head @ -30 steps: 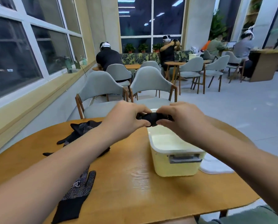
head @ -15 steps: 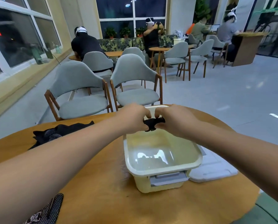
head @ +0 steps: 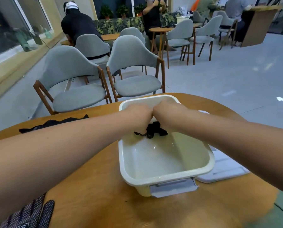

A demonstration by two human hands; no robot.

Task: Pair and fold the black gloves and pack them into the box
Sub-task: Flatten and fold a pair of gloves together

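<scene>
Even, cool indoor light, moderately bright, with its source out of view; the windows (head: pixel 9 30) at left are dark. Pale patches of light reflect off the floor (head: pixel 282 101) at right. Small white glints sit in the glossy box (head: pixel 163 178), and the table (head: pixel 91 186) carries a soft sheen. Shadows are faint. The gloves (head: pixel 154 130) read as a black lump with little detail. Wide-angle distortion bows lines near the edges; the lower corners are smeared and soft.

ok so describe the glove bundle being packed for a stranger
On the round wooden table stands an open cream box. At its far end the left hand and right hand grip a black bundle. Only it is bunched and inside; the other gloves lie out on the table.
</scene>
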